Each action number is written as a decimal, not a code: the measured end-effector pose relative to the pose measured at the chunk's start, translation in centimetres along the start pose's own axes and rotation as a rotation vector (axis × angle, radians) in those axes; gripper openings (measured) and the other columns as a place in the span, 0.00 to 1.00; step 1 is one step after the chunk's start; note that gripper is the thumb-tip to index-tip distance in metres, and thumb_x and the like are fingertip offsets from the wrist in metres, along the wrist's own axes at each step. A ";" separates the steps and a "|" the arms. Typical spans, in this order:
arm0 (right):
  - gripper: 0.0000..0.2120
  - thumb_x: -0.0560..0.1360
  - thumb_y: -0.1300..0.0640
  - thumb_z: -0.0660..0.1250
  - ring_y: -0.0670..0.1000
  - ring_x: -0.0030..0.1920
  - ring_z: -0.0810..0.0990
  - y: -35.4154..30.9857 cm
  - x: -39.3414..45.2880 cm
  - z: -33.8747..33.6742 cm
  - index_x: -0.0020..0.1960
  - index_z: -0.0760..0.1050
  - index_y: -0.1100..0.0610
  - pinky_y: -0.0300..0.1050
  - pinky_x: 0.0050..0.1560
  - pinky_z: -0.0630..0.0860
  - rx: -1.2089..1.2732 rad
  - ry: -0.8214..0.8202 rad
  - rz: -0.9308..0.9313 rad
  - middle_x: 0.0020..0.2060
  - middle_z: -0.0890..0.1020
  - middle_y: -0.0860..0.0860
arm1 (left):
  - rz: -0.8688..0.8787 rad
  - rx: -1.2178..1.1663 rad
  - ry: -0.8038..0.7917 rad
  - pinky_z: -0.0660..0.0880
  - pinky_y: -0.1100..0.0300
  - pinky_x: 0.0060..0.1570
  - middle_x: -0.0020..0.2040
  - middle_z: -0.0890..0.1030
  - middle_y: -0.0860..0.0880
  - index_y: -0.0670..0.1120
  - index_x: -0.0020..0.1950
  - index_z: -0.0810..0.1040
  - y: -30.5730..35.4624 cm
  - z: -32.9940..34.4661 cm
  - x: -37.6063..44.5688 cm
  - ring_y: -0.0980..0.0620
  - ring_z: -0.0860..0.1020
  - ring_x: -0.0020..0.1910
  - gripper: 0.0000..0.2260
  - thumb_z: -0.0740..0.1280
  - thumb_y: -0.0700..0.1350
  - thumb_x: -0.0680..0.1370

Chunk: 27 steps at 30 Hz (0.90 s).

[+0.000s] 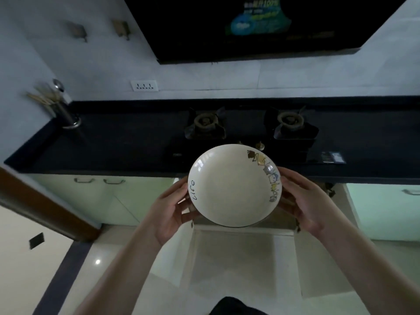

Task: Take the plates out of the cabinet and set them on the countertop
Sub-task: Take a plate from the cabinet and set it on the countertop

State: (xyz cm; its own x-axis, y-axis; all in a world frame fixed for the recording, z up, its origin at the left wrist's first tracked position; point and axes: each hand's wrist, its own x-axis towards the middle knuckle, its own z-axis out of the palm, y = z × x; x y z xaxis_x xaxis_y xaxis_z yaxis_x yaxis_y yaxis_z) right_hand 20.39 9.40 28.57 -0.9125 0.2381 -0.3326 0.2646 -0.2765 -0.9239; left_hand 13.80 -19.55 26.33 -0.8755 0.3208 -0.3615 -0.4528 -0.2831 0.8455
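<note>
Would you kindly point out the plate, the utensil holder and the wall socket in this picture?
plate [231, 187]: head view, on the bare cream centre of its bowl.
utensil holder [66, 114]: head view, on its metal body above the base.
wall socket [144, 85]: head view, on the middle of its white faceplate.

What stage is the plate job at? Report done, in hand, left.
Done: no plate shows on the countertop yet. In hand: left hand and right hand hold one white plate by its edges, above the open cabinet. Left: setting it down; other plates cannot be seen.
</note>
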 end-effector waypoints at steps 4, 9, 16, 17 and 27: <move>0.11 0.79 0.55 0.64 0.52 0.51 0.85 -0.9 -0.7 -2.1 0.55 0.82 0.44 0.48 0.45 0.81 0.014 -0.072 -0.033 0.52 0.86 0.50 | 0.080 0.054 -0.028 0.81 0.52 0.40 0.52 0.85 0.48 0.52 0.62 0.83 0.1 1.9 -1.6 0.52 0.83 0.46 0.14 0.65 0.45 0.79; 0.12 0.80 0.56 0.63 0.52 0.50 0.85 -1.1 -0.1 -3.7 0.55 0.82 0.44 0.48 0.43 0.81 0.045 -0.132 -0.014 0.51 0.86 0.50 | 0.109 0.084 0.017 0.80 0.50 0.43 0.55 0.84 0.48 0.51 0.64 0.81 -0.2 3.6 -3.1 0.52 0.83 0.50 0.17 0.67 0.48 0.75; 0.12 0.80 0.54 0.62 0.51 0.50 0.85 -0.1 2.0 -0.7 0.55 0.82 0.44 0.46 0.41 0.82 0.030 -0.331 0.054 0.52 0.86 0.49 | 0.189 0.086 0.224 0.81 0.46 0.44 0.54 0.85 0.47 0.51 0.63 0.82 -0.4 1.1 -6.9 0.50 0.84 0.50 0.16 0.68 0.47 0.76; 0.12 0.80 0.54 0.62 0.50 0.50 0.85 0.0 2.1 0.2 0.55 0.82 0.43 0.45 0.41 0.82 0.024 -0.360 0.061 0.52 0.86 0.48 | 0.204 0.084 0.253 0.81 0.46 0.45 0.53 0.85 0.47 0.51 0.63 0.82 -0.4 0.5 -7.8 0.49 0.84 0.50 0.15 0.68 0.47 0.76; 0.12 0.81 0.54 0.62 0.47 0.48 0.86 1.7 0.4 11.4 0.55 0.82 0.43 0.40 0.37 0.81 -0.067 -0.607 0.109 0.51 0.86 0.47 | 0.352 -0.011 0.547 0.81 0.45 0.42 0.49 0.86 0.47 0.50 0.59 0.84 -0.1 -6.1 -16.7 0.48 0.85 0.43 0.12 0.67 0.44 0.78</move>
State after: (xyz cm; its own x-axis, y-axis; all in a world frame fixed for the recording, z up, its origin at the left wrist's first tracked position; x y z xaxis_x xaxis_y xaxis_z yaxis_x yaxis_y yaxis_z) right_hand 16.86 -1.59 29.05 -0.8883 -0.3659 -0.2775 0.3678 -0.2051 -0.9070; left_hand 27.47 -30.37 29.91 -0.9301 -0.2984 -0.2140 -0.1223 -0.2980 0.9467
